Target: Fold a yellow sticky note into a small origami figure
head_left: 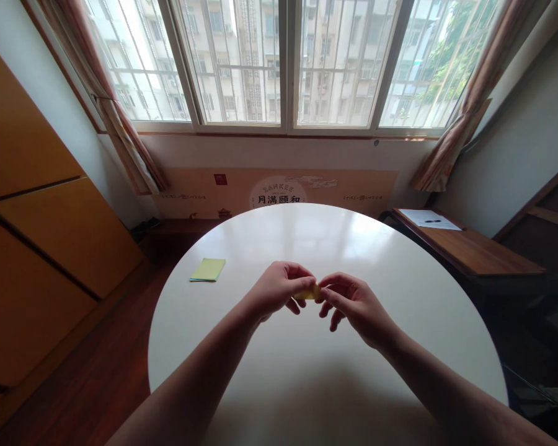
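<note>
Over the middle of the white round table, a small yellow piece of paper, apparently folded, is pinched between both hands. My left hand closes thumb and fingers on its left part. At its right end, my right hand grips with the thumb and index finger, while the other fingers hang loosely curled below. The fingers cover much of the paper, so its full shape is hidden. A pad of yellow-green sticky notes lies on the table to the left, apart from both hands.
A wooden side table with a white sheet and a dark object on it stands at the right. Wooden cabinets line the left side. Beyond the table are a wall with a printed banner and barred windows.
</note>
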### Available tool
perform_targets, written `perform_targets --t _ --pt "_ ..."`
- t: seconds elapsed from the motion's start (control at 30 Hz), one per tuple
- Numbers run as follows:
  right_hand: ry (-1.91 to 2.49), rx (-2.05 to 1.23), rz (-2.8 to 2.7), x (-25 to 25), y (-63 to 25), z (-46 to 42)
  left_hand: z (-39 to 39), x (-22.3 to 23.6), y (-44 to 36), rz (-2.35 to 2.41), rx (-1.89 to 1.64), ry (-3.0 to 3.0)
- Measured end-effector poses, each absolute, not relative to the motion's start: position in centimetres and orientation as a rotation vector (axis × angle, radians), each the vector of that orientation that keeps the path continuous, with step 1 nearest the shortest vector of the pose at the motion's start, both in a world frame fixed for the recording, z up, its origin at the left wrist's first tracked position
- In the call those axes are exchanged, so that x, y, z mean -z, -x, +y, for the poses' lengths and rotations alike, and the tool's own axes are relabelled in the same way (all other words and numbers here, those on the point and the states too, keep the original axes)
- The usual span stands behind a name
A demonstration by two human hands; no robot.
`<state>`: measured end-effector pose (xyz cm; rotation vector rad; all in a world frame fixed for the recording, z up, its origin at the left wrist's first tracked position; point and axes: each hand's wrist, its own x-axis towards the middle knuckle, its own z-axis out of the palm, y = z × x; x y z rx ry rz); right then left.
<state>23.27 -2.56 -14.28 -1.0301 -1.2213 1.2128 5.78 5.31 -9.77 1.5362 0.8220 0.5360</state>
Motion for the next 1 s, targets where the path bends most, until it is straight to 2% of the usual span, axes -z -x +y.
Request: perform_targets --t 0.33,1.0 --pt "1.004 -1.101 -1.27 14.62 -23.26 -2.59 5.39 9.85 -5.69 0.837 -0.482 -1.603" --pt "1.04 -1.155 -1.212 14.26 -23.2 -2.56 5.39 9.71 -5.65 0.814 -0.505 -1.625"
